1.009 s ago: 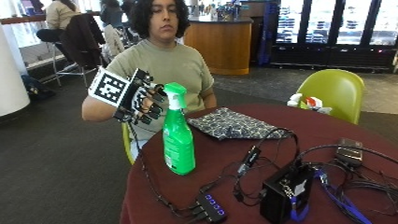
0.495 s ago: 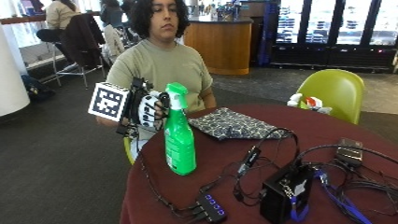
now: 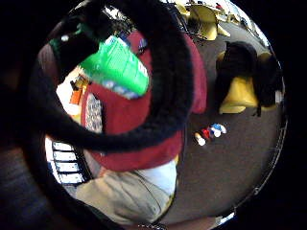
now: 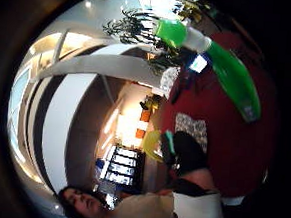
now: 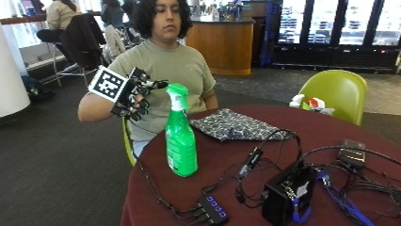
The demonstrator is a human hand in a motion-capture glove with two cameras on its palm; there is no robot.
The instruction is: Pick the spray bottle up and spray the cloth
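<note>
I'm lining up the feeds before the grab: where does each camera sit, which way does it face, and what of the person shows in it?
Outside view: across the table, facing the seated person; shows torso, arm and the gloved right hand raised beside the spray bottle, apart from it, the cloth beyond.
Little finger side palm view: on the palm, looking down at the bottle's label and table; a glove loop and the shirt show.
Thumb side palm view: on the palm, looking at the bottle and cloth; the shirt shows.
All three share the bottle.

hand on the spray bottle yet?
No: in the outside view the gloved right hand hangs beside the spray bottle's trigger head, not touching it.
</note>
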